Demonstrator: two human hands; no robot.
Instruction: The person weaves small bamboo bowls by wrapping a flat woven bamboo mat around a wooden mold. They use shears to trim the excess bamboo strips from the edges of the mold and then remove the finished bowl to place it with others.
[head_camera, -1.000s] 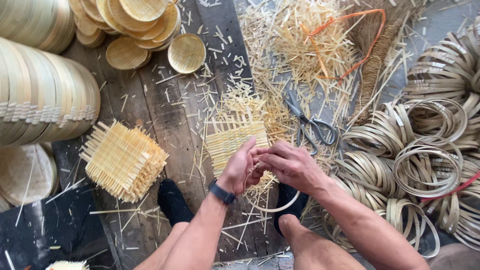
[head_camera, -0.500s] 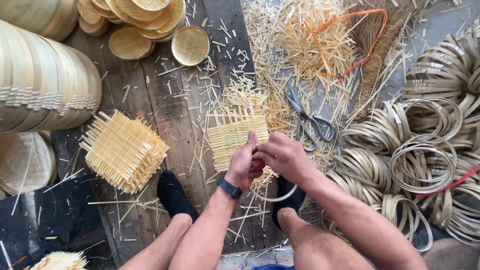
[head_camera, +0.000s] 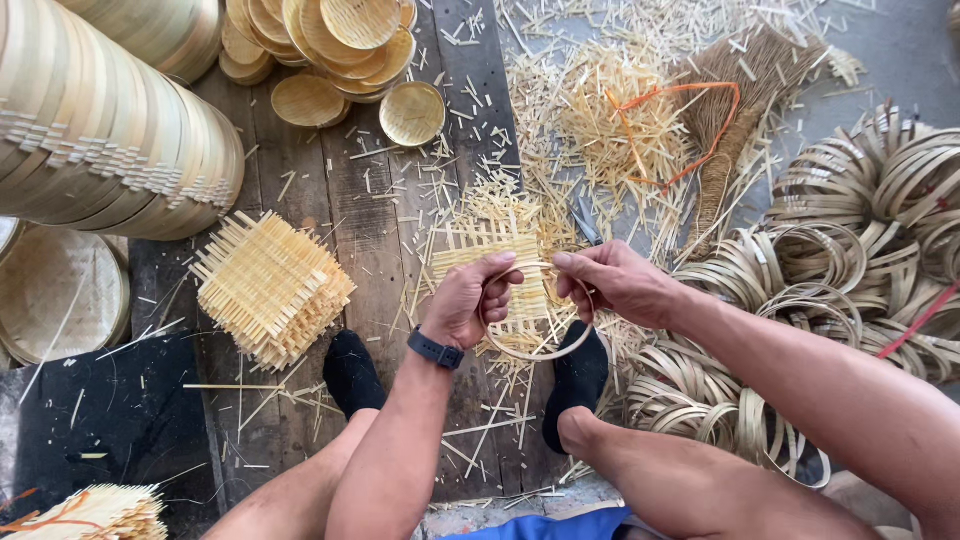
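Thin round bamboo hoop (head_camera: 535, 345), both grips

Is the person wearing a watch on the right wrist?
No, the dark watch sits on the left wrist; the right hand has a bare wrist.

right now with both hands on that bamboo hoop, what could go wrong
The thin bamboo hoop, pinched by the left hand and right hand, might spring loose or splinter into bare fingers. The loose woven mat beneath could slide off-centre. Sharp offcuts lie around the socked feet.
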